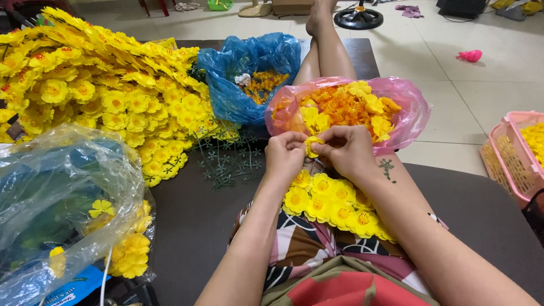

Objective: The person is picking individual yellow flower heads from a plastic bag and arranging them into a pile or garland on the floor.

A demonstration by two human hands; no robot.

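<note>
While a large heap of yellow artificial flowers (96, 85) fills the dark tabletop (192, 221) to the left, a pink bag of loose petals (345, 107) rests by the person's legs. A row of finished blossoms (334, 204) lies on the lap. Just above it, left hand (285, 156) and right hand (347, 148) pinch one small yellow flower (312, 146) between their fingers, seemingly mid-assembly; pressing its parts together looks due.
</note>
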